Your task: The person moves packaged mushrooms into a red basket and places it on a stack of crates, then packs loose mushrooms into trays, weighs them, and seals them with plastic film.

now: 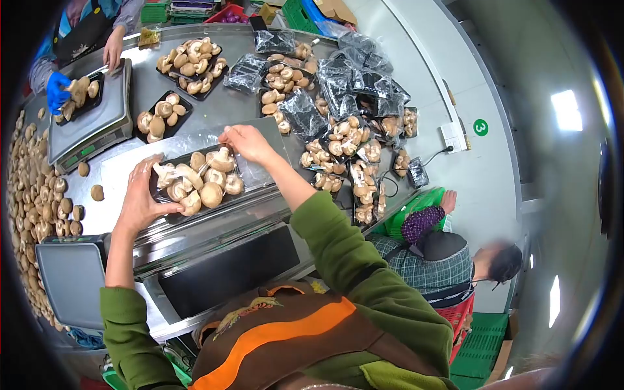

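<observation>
A black tray of shiitake mushrooms (211,194) sits in front of me on a wrapping machine (214,220), with clear film about it. My left hand (140,198) grips the tray's left end, thumb along the near side and fingers at the far side. At the tray's far right corner, my right hand (248,144) has its fingers pinched together on what looks like the clear cling film (201,144). The fingertips of that hand are partly hidden. Beyond the tray stands another black tray with mushrooms (156,123), unwrapped.
Loose mushrooms (36,214) heap along the left. A co-worker's blue-gloved hand (58,94) holds mushrooms over a tray on a scale (91,130). Wrapped trays (338,140) pile up at right, near a cable (429,156). A seated person (429,260) is at right.
</observation>
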Motion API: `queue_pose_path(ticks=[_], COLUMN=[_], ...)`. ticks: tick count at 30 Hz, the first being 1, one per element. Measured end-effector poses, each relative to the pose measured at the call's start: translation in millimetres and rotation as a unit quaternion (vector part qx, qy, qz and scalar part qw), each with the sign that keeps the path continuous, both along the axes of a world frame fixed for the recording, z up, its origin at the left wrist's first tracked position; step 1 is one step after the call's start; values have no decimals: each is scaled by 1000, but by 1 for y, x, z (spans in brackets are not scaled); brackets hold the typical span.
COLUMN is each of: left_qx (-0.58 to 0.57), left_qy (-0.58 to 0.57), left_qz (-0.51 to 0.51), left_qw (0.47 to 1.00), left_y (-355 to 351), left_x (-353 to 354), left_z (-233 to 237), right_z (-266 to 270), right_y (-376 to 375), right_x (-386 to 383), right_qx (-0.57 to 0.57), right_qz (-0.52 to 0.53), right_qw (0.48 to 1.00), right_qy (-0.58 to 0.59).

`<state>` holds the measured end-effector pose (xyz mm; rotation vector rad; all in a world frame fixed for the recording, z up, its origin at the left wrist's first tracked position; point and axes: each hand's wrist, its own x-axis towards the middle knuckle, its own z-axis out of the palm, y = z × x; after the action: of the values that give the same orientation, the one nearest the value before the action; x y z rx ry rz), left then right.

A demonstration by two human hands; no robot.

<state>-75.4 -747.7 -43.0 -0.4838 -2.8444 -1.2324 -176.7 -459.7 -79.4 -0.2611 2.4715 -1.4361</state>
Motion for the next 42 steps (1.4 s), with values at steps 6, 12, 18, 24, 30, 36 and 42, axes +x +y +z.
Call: queue_pose_path(ticks=[6,12,18,24,30,36,42], left_qx=[33,264,167,158,292,227,197], left_qy=[-78,-161,-184,-45,-154,-191,-86], left_qz=[13,85,89,231,232,222,197], left_qw=[996,947,964,959,915,929,957], left_y=[-11,-25,-28,26,41,48,86], left_x=[10,23,34,81,160,187,211], left_z=[-5,-7,-27,-3,7,-36,-36], right_z=[10,2,-6,11,41,2,-1], right_y=[16,22,1,-13,15,28,62], right_x=[18,50,65,141,245,283,336], right_qx=[35,-163,-93,-42,-4,-21,-20], right_qz=[50,20,-119,-299,-306,-304,-396], right_qw=[983,958,982,929,943,949,917], right_qy=[-176,-234,-112,213,130,78,36])
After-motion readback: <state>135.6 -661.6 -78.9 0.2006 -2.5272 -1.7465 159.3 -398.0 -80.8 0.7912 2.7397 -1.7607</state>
